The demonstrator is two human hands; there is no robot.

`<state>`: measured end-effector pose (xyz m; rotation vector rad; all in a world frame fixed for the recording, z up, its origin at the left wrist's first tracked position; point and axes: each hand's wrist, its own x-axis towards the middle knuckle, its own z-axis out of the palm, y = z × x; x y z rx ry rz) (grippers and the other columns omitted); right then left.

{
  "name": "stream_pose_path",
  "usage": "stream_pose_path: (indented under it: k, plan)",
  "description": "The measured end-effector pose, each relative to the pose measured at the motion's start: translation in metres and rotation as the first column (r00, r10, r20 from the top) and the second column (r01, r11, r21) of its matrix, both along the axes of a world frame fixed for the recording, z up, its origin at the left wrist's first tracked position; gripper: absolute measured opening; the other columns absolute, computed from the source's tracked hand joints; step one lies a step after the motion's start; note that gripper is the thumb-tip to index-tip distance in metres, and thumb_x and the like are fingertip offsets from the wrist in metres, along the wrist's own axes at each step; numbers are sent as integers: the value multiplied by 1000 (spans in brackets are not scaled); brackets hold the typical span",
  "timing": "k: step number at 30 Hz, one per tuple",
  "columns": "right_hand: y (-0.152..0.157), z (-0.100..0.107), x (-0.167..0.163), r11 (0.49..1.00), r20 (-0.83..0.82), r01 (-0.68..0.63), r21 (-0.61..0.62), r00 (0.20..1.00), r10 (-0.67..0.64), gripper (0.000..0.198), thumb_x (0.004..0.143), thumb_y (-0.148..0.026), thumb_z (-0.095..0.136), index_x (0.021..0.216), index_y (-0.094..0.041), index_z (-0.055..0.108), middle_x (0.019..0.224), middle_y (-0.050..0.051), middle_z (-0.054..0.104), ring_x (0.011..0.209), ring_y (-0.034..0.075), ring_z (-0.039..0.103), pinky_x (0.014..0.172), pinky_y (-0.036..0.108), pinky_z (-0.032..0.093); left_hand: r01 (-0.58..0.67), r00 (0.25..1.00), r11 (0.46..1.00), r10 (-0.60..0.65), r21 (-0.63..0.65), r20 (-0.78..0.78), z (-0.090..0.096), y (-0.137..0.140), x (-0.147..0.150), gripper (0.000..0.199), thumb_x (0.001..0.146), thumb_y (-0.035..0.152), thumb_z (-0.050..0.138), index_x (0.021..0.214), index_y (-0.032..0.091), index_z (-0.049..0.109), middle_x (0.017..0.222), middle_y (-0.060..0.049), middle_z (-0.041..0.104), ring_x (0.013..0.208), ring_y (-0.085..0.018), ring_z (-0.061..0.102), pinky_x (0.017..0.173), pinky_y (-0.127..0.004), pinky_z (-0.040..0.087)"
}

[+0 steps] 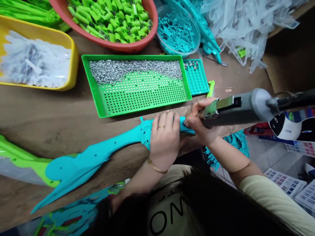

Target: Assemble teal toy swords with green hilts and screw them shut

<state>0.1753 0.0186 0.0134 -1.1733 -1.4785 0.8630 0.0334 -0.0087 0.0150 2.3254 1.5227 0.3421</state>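
Left hand (165, 133): laid palm down across a blue toy sword (108, 143), near its right-hand end; fingers held together and extended over it. Whether the thumb is closed beneath cannot be told. A ring and a bracelet are worn.

Right hand (204, 124): closed around the front end of a grey power screwdriver (231, 109), just beside the left hand. The tool is held lying nearly level, its nose directed at the sword's right-hand end; contact of the tip is hidden by the fingers. A cable is joined to its rear.

Sword: placed along the near edge of a brown table (54, 116), its pointed end at lower left. A green toy piece (19, 155) is overlapped by that end.

Green tray (145, 95): set just beyond the hands, perforated; screws (112, 69) are heaped along its far side.

Blue tray (198, 82): set against the green tray's right side; small metal parts are held in its far rows.

Red bowl (154, 21): filled with green cylinders (112, 18).

Clear tub (179, 53): filled with small blue parts (176, 32).

Yellow bin (74, 67): placed at far left; pale strips (35, 64) are contained.

Translucent plastic pieces (236, 18): heaped at far right.
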Motion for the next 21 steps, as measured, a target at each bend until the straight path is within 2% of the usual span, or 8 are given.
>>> stream_pose_path:
  k: [3,6,8,9,11,15,18,21]
  plan:
    - [15,23,-4,997,-109,-30,77,993,39,23,84,-35,65,103,-32,53,80,-5,58,61,9,58,60,27,56,43,999,999,-44,-29,-25,-3,1,14,57,83,42,63,127,7,54,118,-19,61,114,-33,51,106,-48,33]
    - [47,48,-17,980,-197,-20,200,978,60,20,85,-39,64,102,-30,58,91,-4,62,77,10,64,76,29,57,86,995,996,-86,-4,-48,-4,-4,8,57,82,45,65,123,7,57,114,-19,62,108,-33,52,102,-48,36]
    - [73,52,-30,960,-225,-24,280,970,90,23,82,-40,68,98,-27,61,94,-3,64,90,13,65,88,32,56,111,992,994,-111,6,-59,-3,-10,-1,63,79,48,67,124,7,56,116,-19,61,109,-34,51,102,-48,36]
    - [85,48,-38,961,-239,-11,275,968,80,23,80,-41,69,96,-25,61,93,-3,65,93,13,66,91,33,55,119,991,993,-118,1,-67,-2,-13,-7,64,77,49,68,124,7,56,115,-19,61,109,-34,51,102,-48,36]
    - [104,34,-53,983,-249,28,184,968,19,26,80,-47,67,92,-24,61,90,-2,65,91,14,67,88,35,56,125,989,992,-126,-16,-82,-1,-15,-18,65,76,52,68,123,8,57,113,-18,61,108,-34,51,100,-48,37]
    - [120,-2,-76,995,-177,93,25,980,-87,34,80,-56,62,92,-24,59,84,-1,65,80,14,67,80,33,59,146,986,989,-147,-18,-72,-2,-11,-34,63,76,54,66,121,10,58,113,-17,62,108,-33,52,100,-47,37]
    - [121,-11,-80,991,-217,121,65,971,-104,34,79,-55,63,85,-22,58,78,2,63,80,16,66,81,35,59,157,985,987,-158,-11,-77,-3,-6,-39,63,76,56,66,118,11,59,113,-16,62,106,-32,52,100,-46,37]
    - [121,-14,-78,986,-241,122,115,966,-91,37,82,-58,57,80,-22,54,75,1,58,69,14,63,74,36,60,153,985,988,-154,-13,-82,-4,-5,-38,62,77,58,63,118,11,59,113,-15,63,105,-31,53,98,-45,38]
